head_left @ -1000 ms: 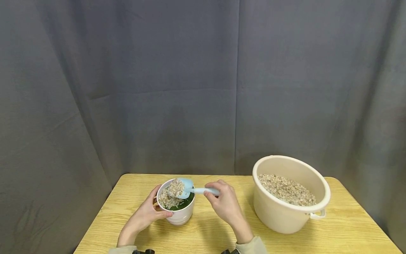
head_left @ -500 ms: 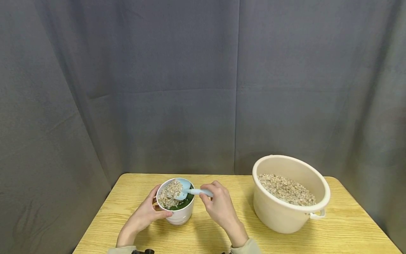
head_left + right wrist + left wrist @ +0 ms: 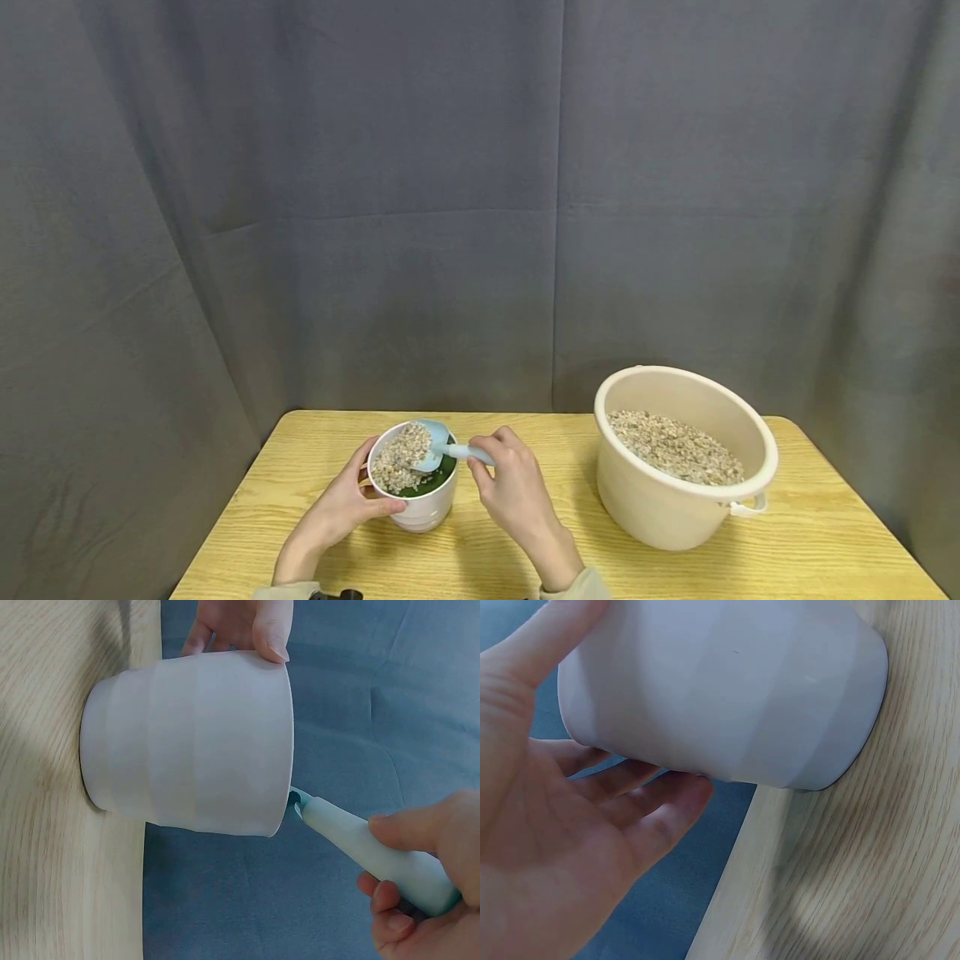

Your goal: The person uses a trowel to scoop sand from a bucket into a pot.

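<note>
A white ribbed flower pot (image 3: 423,510) stands upright on the table, with pale gravel (image 3: 396,471) covering its left part and dark green (image 3: 431,485) showing at the front right. My left hand (image 3: 337,504) holds it from the left, thumb near the rim and fingers round the far side, as the left wrist view also shows beside the pot wall (image 3: 727,697). Between thumb and fingers my right hand (image 3: 517,492) grips the handle of a light blue hand trowel (image 3: 437,454). Its blade is tilted inside the pot's mouth, against the gravel. In the right wrist view the rim hides most of the blade.
A large cream bucket (image 3: 652,512) with a side handle (image 3: 750,506) stands on the right of the wooden table (image 3: 817,533), partly filled with the same gravel (image 3: 678,450). Grey curtains (image 3: 420,208) hang behind the table and to its sides.
My right hand has moved left and the trowel's blade has gone lower into the pot, its gravel merging with the gravel there. My left hand keeps its hold on the pot.
</note>
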`<state>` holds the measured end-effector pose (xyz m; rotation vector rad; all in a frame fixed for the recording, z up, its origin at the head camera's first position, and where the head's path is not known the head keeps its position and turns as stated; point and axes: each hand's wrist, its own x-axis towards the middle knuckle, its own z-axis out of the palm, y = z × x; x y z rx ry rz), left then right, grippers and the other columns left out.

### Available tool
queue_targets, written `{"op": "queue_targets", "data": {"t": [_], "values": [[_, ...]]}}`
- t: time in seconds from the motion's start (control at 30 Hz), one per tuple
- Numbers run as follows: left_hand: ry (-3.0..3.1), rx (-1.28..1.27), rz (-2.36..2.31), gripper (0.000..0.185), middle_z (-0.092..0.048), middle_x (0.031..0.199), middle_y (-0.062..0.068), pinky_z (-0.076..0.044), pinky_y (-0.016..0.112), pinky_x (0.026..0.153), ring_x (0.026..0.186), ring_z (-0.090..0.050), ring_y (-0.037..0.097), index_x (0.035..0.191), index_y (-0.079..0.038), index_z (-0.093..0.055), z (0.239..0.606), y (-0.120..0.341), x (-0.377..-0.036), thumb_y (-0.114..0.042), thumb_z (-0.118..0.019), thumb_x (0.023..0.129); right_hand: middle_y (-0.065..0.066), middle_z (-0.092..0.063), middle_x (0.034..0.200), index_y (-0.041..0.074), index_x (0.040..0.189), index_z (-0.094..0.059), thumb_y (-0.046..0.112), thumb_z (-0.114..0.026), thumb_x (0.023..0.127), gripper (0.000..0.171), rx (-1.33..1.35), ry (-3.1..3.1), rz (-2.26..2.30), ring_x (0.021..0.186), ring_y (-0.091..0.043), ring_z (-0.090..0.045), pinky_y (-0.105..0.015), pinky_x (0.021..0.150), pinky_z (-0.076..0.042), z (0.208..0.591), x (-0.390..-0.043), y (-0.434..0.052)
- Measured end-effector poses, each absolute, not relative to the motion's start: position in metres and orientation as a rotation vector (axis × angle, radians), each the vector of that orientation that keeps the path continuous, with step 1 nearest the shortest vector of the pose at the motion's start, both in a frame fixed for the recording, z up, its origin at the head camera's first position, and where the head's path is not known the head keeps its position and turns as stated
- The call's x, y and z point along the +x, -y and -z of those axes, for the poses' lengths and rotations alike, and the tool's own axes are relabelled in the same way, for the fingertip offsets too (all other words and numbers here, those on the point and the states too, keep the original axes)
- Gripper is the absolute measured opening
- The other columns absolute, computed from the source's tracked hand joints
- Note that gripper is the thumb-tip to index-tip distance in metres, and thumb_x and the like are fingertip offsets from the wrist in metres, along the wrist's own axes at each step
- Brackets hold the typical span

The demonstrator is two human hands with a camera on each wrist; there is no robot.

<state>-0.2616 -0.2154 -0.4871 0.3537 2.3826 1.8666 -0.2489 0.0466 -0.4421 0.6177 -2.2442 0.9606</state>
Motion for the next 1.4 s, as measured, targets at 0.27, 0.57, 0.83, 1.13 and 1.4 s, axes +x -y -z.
{"op": "queue_targets", "data": {"t": [0.27, 0.57, 0.83, 1.13, 1.4], "values": [[-2.399, 0.327, -1.852, 0.099, -0.041, 0.143, 0.017, -0.049, 0.038, 0.092, 0.121, -0.050, 0.033, 0.152, -0.012, -0.026, 0.486, 0.216, -0.261, -0.012, -0.087, 0.073, -0.001, -0.059, 0.083, 0.006, 0.094, -0.074, 0.000, -0.079, 0.078, 0.018, 0.615, 2.271, -0.927, 0.067, -0.014, -0.055, -0.025, 0.058, -0.050, 0.438, -0.247, -0.047], [-2.406, 0.310, -1.832, 0.101, -0.040, 0.144, 0.018, -0.050, 0.036, 0.091, 0.121, -0.050, 0.034, 0.153, -0.012, -0.025, 0.484, 0.216, -0.260, -0.014, -0.087, 0.074, -0.001, -0.057, 0.083, 0.004, 0.095, -0.074, -0.001, -0.078, 0.079, 0.017, 0.626, 2.287, -0.912, 0.065, -0.014, -0.054, -0.024, 0.056, -0.049, 0.432, -0.243, -0.050], [-2.435, 0.306, -1.823, 0.100, -0.043, 0.142, 0.015, -0.049, 0.034, 0.091, 0.120, -0.050, 0.032, 0.152, -0.016, -0.027, 0.487, 0.216, -0.263, -0.015, -0.088, 0.073, 0.001, -0.056, 0.082, 0.005, 0.095, -0.074, 0.000, -0.077, 0.081, 0.016, 0.645, 2.322, -0.895, 0.064, -0.014, -0.054, -0.023, 0.056, -0.047, 0.428, -0.243, -0.052], [-2.419, 0.347, -1.838, 0.099, -0.042, 0.141, 0.018, -0.049, 0.036, 0.091, 0.117, -0.051, 0.032, 0.152, -0.011, -0.026, 0.488, 0.216, -0.261, -0.013, -0.087, 0.074, 0.001, -0.056, 0.082, 0.006, 0.094, -0.074, 0.000, -0.077, 0.080, 0.015, 0.646, 2.326, -0.875, 0.064, -0.013, -0.053, -0.022, 0.056, -0.047, 0.428, -0.243, -0.055], [-2.434, 0.329, -1.826, 0.100, -0.043, 0.141, 0.016, -0.048, 0.037, 0.092, 0.117, -0.051, 0.032, 0.152, -0.015, -0.027, 0.487, 0.216, -0.261, -0.014, -0.088, 0.073, 0.001, -0.056, 0.083, 0.006, 0.094, -0.074, -0.004, -0.079, 0.077, 0.020, 0.619, 2.290, -0.850, 0.067, -0.009, -0.052, -0.023, 0.058, -0.050, 0.426, -0.241, -0.059]]}}
